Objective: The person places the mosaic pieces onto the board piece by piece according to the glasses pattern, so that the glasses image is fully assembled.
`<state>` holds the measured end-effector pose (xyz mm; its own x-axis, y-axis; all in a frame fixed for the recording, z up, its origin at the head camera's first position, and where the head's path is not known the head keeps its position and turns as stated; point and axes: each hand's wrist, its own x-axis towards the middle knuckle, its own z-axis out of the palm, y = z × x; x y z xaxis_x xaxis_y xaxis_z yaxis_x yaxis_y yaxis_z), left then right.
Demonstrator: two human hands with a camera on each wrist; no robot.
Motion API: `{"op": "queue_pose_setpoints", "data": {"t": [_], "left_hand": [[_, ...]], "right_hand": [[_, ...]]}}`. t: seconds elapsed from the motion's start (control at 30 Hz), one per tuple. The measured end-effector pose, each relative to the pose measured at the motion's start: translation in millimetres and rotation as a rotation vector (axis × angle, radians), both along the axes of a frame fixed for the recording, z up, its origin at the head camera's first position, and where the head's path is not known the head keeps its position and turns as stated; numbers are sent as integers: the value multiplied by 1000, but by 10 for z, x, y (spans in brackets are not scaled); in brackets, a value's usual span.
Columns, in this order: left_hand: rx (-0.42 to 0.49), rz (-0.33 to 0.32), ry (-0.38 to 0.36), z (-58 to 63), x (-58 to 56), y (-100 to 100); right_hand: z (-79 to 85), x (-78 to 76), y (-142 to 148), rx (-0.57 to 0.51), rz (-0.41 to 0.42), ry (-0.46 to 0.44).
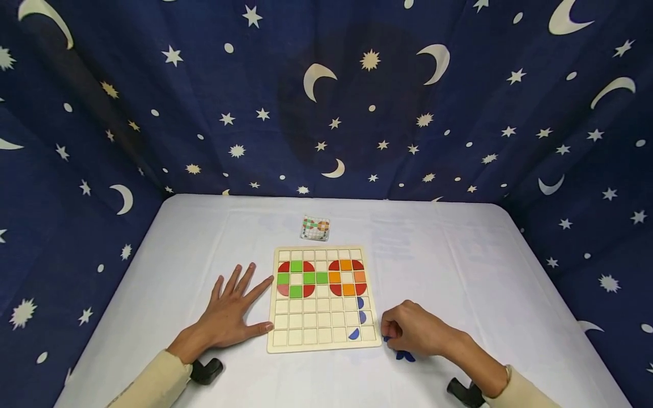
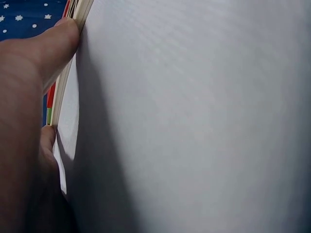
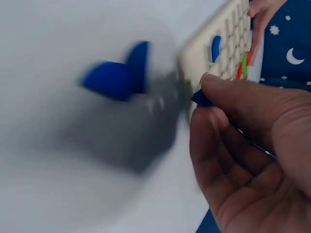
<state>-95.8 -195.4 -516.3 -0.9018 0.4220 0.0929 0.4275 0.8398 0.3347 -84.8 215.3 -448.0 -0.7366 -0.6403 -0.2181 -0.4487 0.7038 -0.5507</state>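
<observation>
A cream grid board (image 1: 309, 321) lies on the table, with red quarter-round pieces and green and orange square tiles set in its upper rows. Toward its lower right sit a few blue pieces (image 1: 354, 334). With fingers spread, my left hand (image 1: 224, 317) rests at the board's left edge, thumb and index fingertip against the rim. Just off the lower right corner, my right hand (image 1: 420, 330) pinches a small blue quarter-round piece (image 3: 202, 98) between thumb and index finger. Below that hand, more blue pieces (image 3: 109, 80) lie on the white cloth.
A small pattern card (image 1: 315, 228) showing a similar coloured layout lies beyond the board's top edge. White cloth (image 1: 229, 226) covers the table. Dark blue curtains (image 1: 326, 113) with moons and stars hang at the back and sides.
</observation>
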Motion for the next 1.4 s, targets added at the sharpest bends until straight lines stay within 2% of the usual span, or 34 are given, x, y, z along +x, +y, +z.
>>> {"op": "queue_pose_setpoints", "data": {"t": [0.13, 0.3, 0.43, 0.53, 0.77, 0.87, 1.17, 1.4], "left_hand": [[-22, 11, -11, 35, 4, 8], [-53, 16, -48, 66, 7, 19], [-55, 18, -49, 55, 6, 18], [-53, 12, -48, 69, 12, 17], [-60, -6, -49, 96, 15, 14], [-62, -7, -50, 98, 13, 8], [-51, -7, -41, 78, 10, -6], [-48, -5, -40, 73, 15, -7]], "right_hand": [[98, -165, -170, -47, 79, 67], [163, -416, -559, -84, 200, 138], [96, -593, -972, -120, 304, 142], [13, -667, -1265, -121, 381, 161], [-127, -688, -1756, -28, 570, 337], [-159, -691, -1839, -21, 599, 376], [-166, -664, -1868, 31, 697, 540], [-117, -603, -1798, 71, 749, 549]]}}
